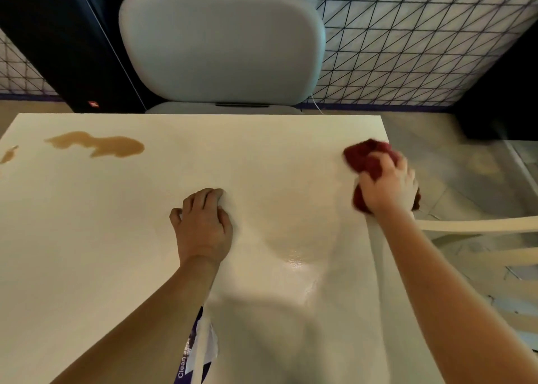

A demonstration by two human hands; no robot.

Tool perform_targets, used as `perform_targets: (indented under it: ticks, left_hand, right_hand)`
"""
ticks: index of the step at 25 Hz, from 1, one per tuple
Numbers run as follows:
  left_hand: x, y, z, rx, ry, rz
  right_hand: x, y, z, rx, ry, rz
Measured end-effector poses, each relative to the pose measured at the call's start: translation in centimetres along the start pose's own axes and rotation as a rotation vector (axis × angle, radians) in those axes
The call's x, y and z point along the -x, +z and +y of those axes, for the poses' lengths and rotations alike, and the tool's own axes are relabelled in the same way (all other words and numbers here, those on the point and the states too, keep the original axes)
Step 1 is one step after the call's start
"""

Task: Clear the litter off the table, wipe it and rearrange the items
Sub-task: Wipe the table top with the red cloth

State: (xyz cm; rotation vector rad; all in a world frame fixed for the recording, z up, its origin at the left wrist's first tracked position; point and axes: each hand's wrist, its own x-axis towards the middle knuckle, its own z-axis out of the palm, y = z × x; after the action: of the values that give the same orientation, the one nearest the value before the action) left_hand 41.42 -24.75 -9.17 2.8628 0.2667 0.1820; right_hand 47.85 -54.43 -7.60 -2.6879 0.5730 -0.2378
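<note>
A white table (pixel 116 223) fills the view. My right hand (pixel 388 184) grips a dark red cloth (pixel 366 158) bunched against the table's right edge. My left hand (pixel 203 223) rests on the middle of the tabletop with its fingers curled under, holding nothing. A brown liquid spill (pixel 99 144) lies at the far left of the table, with a smaller brown patch (pixel 8 154) at the left edge. A wet sheen (pixel 294 260) shows on the surface between my arms.
A grey padded chair (pixel 221 45) stands against the far side of the table. A black speaker (pixel 58 34) stands behind it at the left. A purple and white packet (pixel 195 351) marked "Clean" hangs below my left forearm. A pale chair frame (pixel 477 226) is at the right.
</note>
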Motion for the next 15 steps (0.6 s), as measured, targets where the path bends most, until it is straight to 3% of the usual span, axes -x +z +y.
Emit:
perform_targets:
  ticks: [2, 3, 6, 8, 12, 15]
  left_hand:
    - [0.0, 0.0, -0.1, -0.012, -0.004, -0.001]
    - [0.1, 0.0, -0.1, -0.018, -0.005, -0.004]
    - [0.1, -0.1, -0.1, -0.013, -0.003, -0.010]
    - [0.1, -0.2, -0.4, 0.000, 0.004, -0.011]
    - [0.3, -0.3, -0.3, 0.011, -0.015, -0.022]
    - [0.3, -0.4, 0.2, 0.032, -0.032, -0.005]
  right_hand:
    - [-2.5, 1.3, -3.4, 0.007, 0.088, -0.032]
    - [-2.5, 2.3, -5.5, 0.029, 0.036, -0.064]
    - [2.5, 4.7, -11.4, -0.001, -0.328, -0.172]
    - [7.7, 4.9, -12.6, -0.058, -0.470, -0.260]
    - [14.5, 1.8, -6.4, -0.116, -0.574, -0.239]
    - [12.1, -0.3, -0.4, -0.131, -0.414, -0.112]
